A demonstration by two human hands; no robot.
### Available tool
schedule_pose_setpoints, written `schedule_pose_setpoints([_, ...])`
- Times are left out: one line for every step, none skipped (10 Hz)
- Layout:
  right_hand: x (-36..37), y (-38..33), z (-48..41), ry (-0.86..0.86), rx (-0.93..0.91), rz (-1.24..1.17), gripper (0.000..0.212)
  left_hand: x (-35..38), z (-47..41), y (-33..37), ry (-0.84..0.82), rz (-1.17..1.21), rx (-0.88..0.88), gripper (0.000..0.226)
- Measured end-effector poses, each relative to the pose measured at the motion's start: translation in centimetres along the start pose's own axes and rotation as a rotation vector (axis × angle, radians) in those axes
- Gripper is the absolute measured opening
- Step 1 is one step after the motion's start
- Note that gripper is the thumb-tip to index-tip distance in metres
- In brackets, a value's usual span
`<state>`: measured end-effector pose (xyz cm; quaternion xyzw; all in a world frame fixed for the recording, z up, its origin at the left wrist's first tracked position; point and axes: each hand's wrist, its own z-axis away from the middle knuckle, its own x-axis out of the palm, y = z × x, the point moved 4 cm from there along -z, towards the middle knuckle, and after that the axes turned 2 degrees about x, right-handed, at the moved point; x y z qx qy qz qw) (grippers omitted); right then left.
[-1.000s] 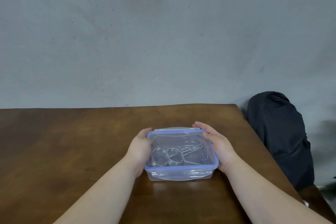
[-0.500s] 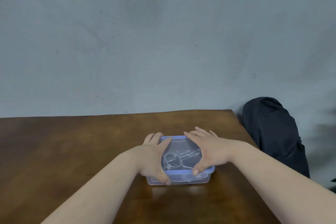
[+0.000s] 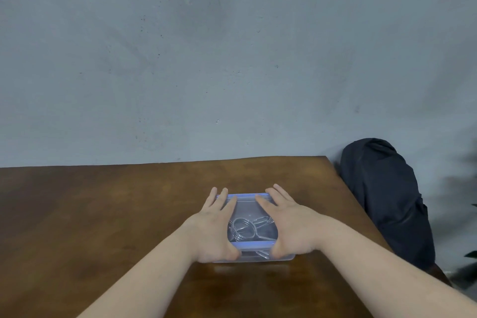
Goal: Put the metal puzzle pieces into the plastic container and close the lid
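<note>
A clear plastic container with a blue-rimmed lid stands on the brown wooden table. Shiny metal puzzle pieces, rings and bent wire, show through the lid inside it. My left hand lies flat on the left part of the lid, fingers spread toward the far edge, thumb hooked over the near rim. My right hand mirrors it on the right part, thumb over the near rim. Both palms press down on the lid and hide its sides.
A dark bag leans against the grey wall just past the table's right edge. The table's far edge meets the wall behind the container.
A second ago my hands gripped the container's left and right sides. They have moved on top of the lid and now lie flat on it, fingers stretched farther forward.
</note>
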<state>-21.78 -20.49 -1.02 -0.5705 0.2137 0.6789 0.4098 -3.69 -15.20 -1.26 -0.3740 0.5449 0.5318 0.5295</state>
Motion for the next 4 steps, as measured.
schedule_pose_setpoints([-0.1, -0.2, 0.5, 0.033, -0.011, -0.041, 0.118, 0.2, 0.1, -0.1, 0.03, 0.016, 0.013, 0.118])
schedule_pose_setpoints([0.0, 0.1, 1.0, 0.07, -0.034, -0.079, 0.115, 0.3, 0.3, -0.4, 0.05, 0.044, 0.017, 0.119])
schedule_pose_setpoints([0.4, 0.2, 1.4, 0.094, -0.05, -0.15, 0.119, 0.5, 1.0, -0.5, 0.06, 0.152, 0.036, 0.125])
schedule_pose_setpoints([-0.4, 0.9, 2.7, 0.052, -0.059, -0.227, 0.128, -0.4, 1.9, -0.7, 0.0, 0.292, 0.05, 0.139])
